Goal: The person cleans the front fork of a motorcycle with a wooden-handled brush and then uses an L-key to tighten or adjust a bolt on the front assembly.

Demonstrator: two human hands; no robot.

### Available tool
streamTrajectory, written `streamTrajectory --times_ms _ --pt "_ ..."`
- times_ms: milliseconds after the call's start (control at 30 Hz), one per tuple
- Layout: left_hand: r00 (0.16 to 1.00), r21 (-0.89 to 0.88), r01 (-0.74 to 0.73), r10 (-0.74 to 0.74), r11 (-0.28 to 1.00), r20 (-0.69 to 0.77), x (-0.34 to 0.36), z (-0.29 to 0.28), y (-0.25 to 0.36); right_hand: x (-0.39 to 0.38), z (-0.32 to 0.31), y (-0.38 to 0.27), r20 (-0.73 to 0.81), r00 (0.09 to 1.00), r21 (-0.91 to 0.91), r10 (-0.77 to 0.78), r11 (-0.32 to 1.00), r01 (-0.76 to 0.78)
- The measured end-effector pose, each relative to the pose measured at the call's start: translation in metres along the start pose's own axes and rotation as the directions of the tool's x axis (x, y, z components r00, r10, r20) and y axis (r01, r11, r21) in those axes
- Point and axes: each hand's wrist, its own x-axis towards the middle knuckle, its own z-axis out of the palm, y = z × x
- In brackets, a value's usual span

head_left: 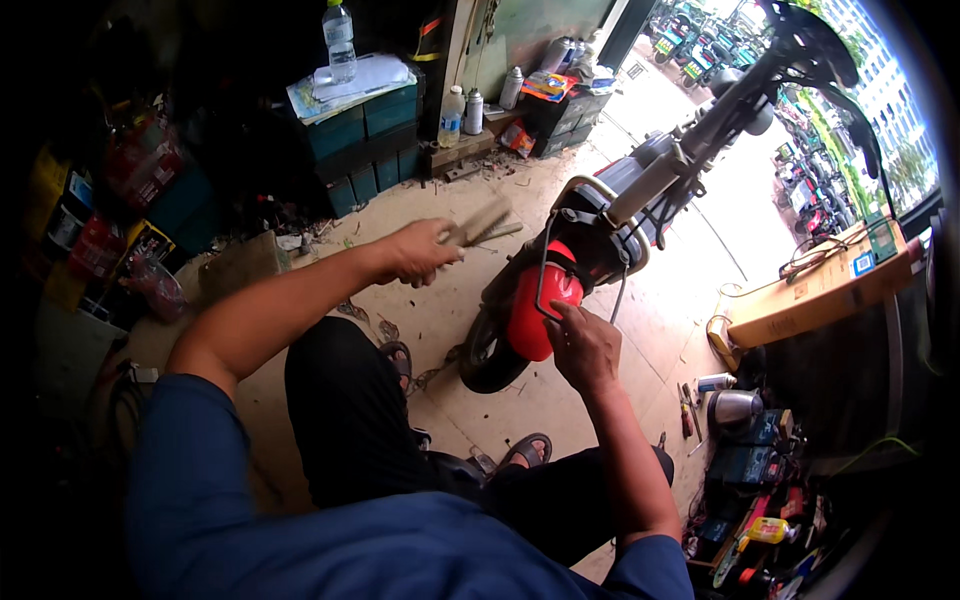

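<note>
My left hand (420, 250) is closed around a grey-brown tool (485, 222) with two long parts spread at the far end. Motion smears it, so its kind cannot be made out. Just right of it stands a scooter (590, 240) with a red mudguard (535, 315) over its black front tyre (490, 370). A bent metal guard bar (543, 270) loops around the mudguard. My right hand (588, 345) grips the lower end of this bar, in front of the mudguard. The fingers partly hide the bar there.
Stacked dark batteries (365, 130) bear papers and a water bottle (340, 45). Spray cans (512, 88) stand by the back wall. A cardboard box (820, 300) lies at right, above a kettle (735, 408) and scattered tools. More scooters (690, 50) are parked outside.
</note>
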Motion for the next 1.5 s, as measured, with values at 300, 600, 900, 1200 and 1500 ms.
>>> streamTrajectory --times_ms 300,600,900,1200,1500 --pt "0.970 -0.390 -0.025 0.116 0.921 0.211 0.055 0.027 -0.032 -0.008 0.020 0.021 -0.037 0.996 -0.092 -0.080 0.993 0.077" --pt "0.929 -0.249 -0.185 0.251 0.951 0.270 0.138 0.023 0.004 0.003 0.021 0.013 0.070 0.996 -0.261 -0.063 0.962 0.079" --pt "0.902 -0.041 -0.428 0.429 0.903 0.046 0.130 0.046 -0.004 0.010 0.020 0.012 0.027 0.988 -0.248 -0.153 0.956 0.155" --pt "0.868 0.132 -0.449 0.466 0.884 -0.171 0.104 0.084 -0.014 0.015 0.019 -0.002 0.066 0.994 -0.237 -0.091 0.966 0.104" --pt "0.874 0.089 -0.450 0.458 0.889 -0.164 0.104 0.092 -0.027 0.016 0.024 -0.008 -0.016 0.997 -0.254 -0.079 0.965 0.072"
